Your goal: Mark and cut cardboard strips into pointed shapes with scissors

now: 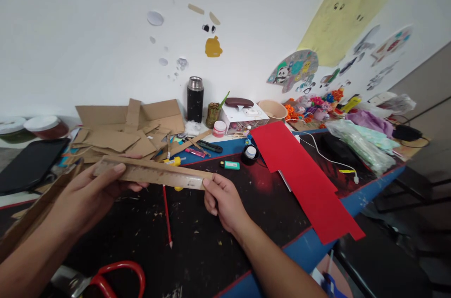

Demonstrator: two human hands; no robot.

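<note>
Both hands hold up a narrow cardboard strip with a clear ruler lying flat along it. My left hand grips the left end, thumb on top of the ruler and fingers underneath. At the right end, my right hand pinches the ruler and strip between thumb and fingers. Below them a red pencil lies on the dark tabletop. Red-handled scissors rest at the bottom left, partly cut off by the frame edge.
Cardboard scraps are heaped at the back left beside a black flask. A red sheet slants across the right side. A box cutter, a green-and-white lighter-like item and a tissue box lie behind the hands.
</note>
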